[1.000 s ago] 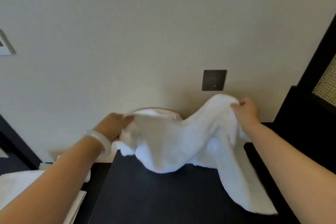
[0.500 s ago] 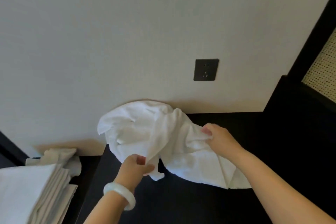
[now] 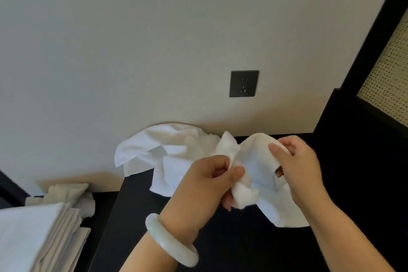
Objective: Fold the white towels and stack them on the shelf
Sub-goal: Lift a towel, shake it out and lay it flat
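— Fingers (image 3: 237, 172) of the left hand (image 3: 205, 181) are curled round a bunch of the white towel (image 3: 176, 150); the right hand (image 3: 295, 165) pinches a fold under its thumb.
— And the rest of it?
— Crumpled, unfolded, near the dark table's (image 3: 220, 240) back left corner by the wall. Cloth hides most of the right fingertips, and the folded stack (image 3: 33, 234) at the left is cut off.

Guest room: towel stack (image 3: 33, 234), wall socket (image 3: 243, 83)

Moderately bright, soft, even light. Faint warm shadow on wall (image 3: 101, 180) left of left hand (image 3: 205, 181). Table (image 3: 254, 249) below both hands near-black, detail lost. Overall slight softness; dark frame (image 3: 377, 35) above right hand (image 3: 298, 168) leans, wide-angle distortion.
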Available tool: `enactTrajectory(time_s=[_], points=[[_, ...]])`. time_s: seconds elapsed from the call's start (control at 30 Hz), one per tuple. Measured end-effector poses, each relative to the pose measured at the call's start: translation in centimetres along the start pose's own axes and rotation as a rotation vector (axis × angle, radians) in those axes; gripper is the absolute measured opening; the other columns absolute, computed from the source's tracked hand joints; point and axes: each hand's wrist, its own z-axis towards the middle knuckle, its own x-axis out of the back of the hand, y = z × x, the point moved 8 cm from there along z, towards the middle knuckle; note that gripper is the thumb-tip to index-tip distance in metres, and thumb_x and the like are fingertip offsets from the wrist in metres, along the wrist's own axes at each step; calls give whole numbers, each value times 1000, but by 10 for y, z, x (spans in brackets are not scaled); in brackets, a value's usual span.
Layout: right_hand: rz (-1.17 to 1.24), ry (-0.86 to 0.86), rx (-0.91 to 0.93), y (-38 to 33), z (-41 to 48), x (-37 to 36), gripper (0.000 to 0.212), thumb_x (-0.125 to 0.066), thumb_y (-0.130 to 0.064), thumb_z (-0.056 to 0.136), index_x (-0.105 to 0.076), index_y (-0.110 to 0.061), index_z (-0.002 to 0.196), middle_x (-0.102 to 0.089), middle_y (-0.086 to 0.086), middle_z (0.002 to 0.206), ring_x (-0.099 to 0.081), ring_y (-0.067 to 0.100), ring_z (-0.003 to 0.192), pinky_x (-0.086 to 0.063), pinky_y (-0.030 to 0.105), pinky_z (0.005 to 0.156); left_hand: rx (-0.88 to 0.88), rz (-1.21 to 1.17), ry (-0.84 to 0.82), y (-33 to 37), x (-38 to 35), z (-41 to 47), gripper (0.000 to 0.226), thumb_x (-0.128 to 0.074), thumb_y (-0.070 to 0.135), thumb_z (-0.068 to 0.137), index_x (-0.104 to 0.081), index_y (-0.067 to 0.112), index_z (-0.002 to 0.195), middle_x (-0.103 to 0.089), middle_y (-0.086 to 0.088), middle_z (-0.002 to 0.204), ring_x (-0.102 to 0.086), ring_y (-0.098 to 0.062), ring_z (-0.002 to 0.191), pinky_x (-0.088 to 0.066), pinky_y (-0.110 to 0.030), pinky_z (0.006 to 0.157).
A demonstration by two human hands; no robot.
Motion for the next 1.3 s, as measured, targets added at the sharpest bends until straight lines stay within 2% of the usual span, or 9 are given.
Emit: enactTrajectory(time_s=[0.13, 0.3, 0.47, 0.63, 0.73, 0.87, 1.03, 1.2, 1.3], points=[[50, -230, 53, -27, -39, -8, 15, -68, -19, 90, -66, -33, 87, -70, -9, 82, -67, 6, 73, -51, 15, 57, 135, -203, -5, -6, -29, 15, 25, -62, 10, 94, -65, -14, 101, -63, -21, 78, -59, -19, 64, -55, -29, 68], [121, -239, -75, -1, -55, 0, 17, -66, -9, 91, -71, -25, 92, -73, -8, 88, -70, 7, 85, -53, 14, 64, 327, -387, 56, -44, -49, 22, 17, -62, 8, 93, -69, -5, 103, -68, -14, 83, -64, -17, 69, -56, -29, 68], [86, -326, -37, 1, -62, 6, 38, -63, -4, 93, -76, -39, 88, -73, -10, 94, -68, 4, 93, -51, 11, 77, 318, -343, 141, -52, -48, 28, 19, -62, 9, 94, -67, -6, 102, -70, -11, 77, -66, -15, 64, -55, -27, 63], [-108, -466, 44, 3, -72, -1, 26, -67, -30, 91, -64, -53, 105, -59, -26, 112, -60, -3, 108, -51, 18, 85, 284, -301, 233, -53, -46, 26, 12, -60, 10, 95, -65, 0, 101, -74, -13, 81, -73, -23, 72, -58, -31, 64], [-158, -370, 44, 7, -71, 1, 29, -77, -29, 80, -59, -48, 92, -60, -22, 105, -62, 1, 101, -55, 30, 85, 308, -305, 257, -57, -48, 24, 12, -61, 9, 94, -60, 3, 105, -73, -18, 89, -74, -29, 75, -61, -39, 69], [-126, -266, 74, 1, -69, 7, 30, -80, -16, 78, -58, -36, 76, -63, -19, 98, -63, 3, 96, -56, 32, 82, 235, 208, 320, -53, -34, 36, 33, -64, 13, 88, -39, 22, 107, -59, -5, 99, -65, -19, 77, -53, -26, 63], [-196, -235, 281, -36, -70, 35, 27, -77, -19, 73, -60, -40, 73, -66, -17, 95, -65, 3, 93, -55, 24, 69, -21, 927, 164, -36, -12, 58, 67, -56, 7, 76, -27, 36, 130, -30, 7, 109, -32, -14, 98, -35, -26, 87], [-46, 1, 345, -47, -45, 106, 20, -74, -20, 69, -62, -35, 74, -70, -8, 99, -69, 9, 95, -58, 28, 77, 263, 960, 96, -78, 42, 69, 52, -50, 2, 84, -41, 24, 131, -48, -2, 107, -55, -23, 92, -53, -35, 82], [-102, -22, 305, -29, -30, 117, 26, -74, -5, 72, -63, -28, 75, -71, -4, 100, -69, 10, 95, -57, 33, 79, 285, 1052, 65, -96, 43, 73, 49, -58, 9, 85, -46, 21, 130, -49, -2, 114, -52, -22, 103, -50, -32, 88]])
